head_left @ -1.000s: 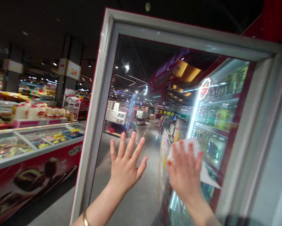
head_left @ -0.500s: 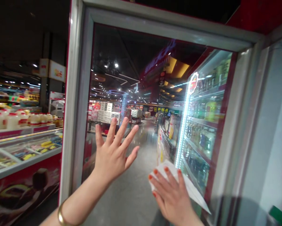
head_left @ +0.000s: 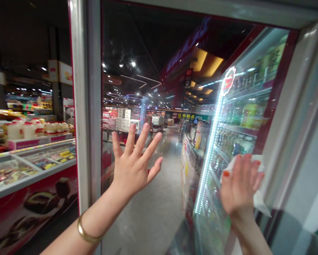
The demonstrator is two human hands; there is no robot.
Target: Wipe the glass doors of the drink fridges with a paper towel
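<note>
A glass door [head_left: 94, 106] with a silvery metal frame stands upright in front of me. My left hand [head_left: 132, 170] lies against its pane with the fingers spread, holding nothing; a gold bangle [head_left: 88, 230] circles that wrist. Near the right side of the pane, my right hand [head_left: 238, 193] presses a white cloth [head_left: 260, 204] to the glass. Part of the cloth is hidden beneath the palm, and its corner hangs out below the fingers. Motion blurs the right fingers a little.
On the left, a chest freezer [head_left: 34, 161] holds packaged goods, with white bottles [head_left: 28, 130] behind it. Through or reflected in the glass show lit drink shelves [head_left: 238, 131], stacked boxes [head_left: 123, 120] and a grey floor [head_left: 159, 212]. A white panel [head_left: 307, 159] stands at right.
My right hand has slid the white cloth up and to the right across the glass. My left hand stays spread on the pane. The view has come closer to the door.
</note>
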